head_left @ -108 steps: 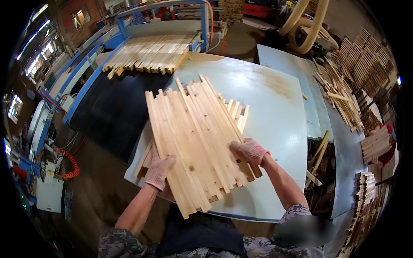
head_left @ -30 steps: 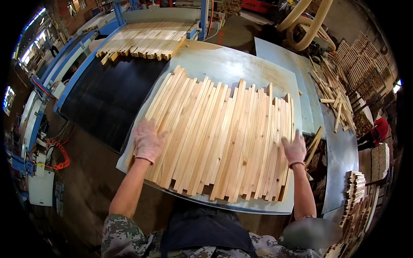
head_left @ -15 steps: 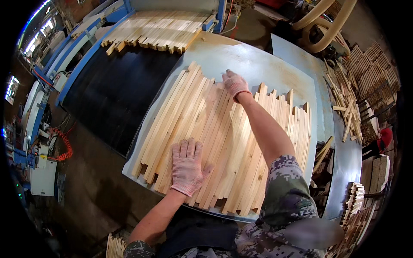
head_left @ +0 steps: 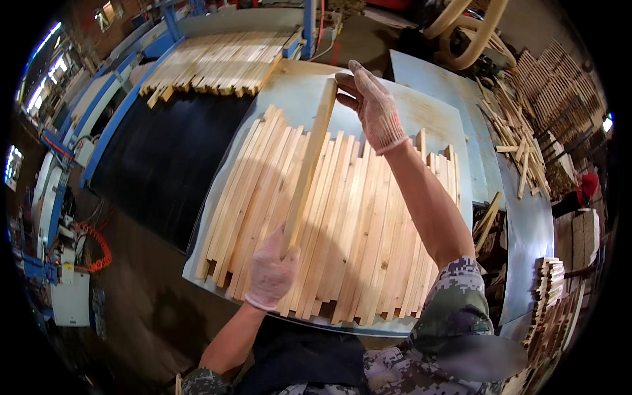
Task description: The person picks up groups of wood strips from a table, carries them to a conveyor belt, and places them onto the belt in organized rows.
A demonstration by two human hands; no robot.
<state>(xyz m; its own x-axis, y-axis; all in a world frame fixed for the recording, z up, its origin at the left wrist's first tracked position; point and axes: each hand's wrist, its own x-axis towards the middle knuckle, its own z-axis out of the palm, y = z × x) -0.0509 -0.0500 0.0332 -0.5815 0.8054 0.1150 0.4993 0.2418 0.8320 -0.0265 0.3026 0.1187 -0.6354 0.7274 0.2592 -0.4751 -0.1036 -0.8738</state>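
A long wooden strip is lifted above a layer of similar strips lying side by side on a pale metal-topped table. Its near end is wrapped in the fingers of my left hand, in a pale work glove. At the far end, the gloved fingers of my right hand meet the tip; the thumb's grip is partly hidden. The strip tilts, its far end leaning slightly right. Uneven ends show along both edges of the layer below.
Left of the table runs a black belt beside a blue-framed machine. More strips lie at its far end. Loose offcuts pile up on the right, near a person in red. Thick hoses curve behind.
Both hands were over the layer, the left one flat on it. Now a strip is raised between them, with the left fingers closed round it and the right hand lifted at its far end.
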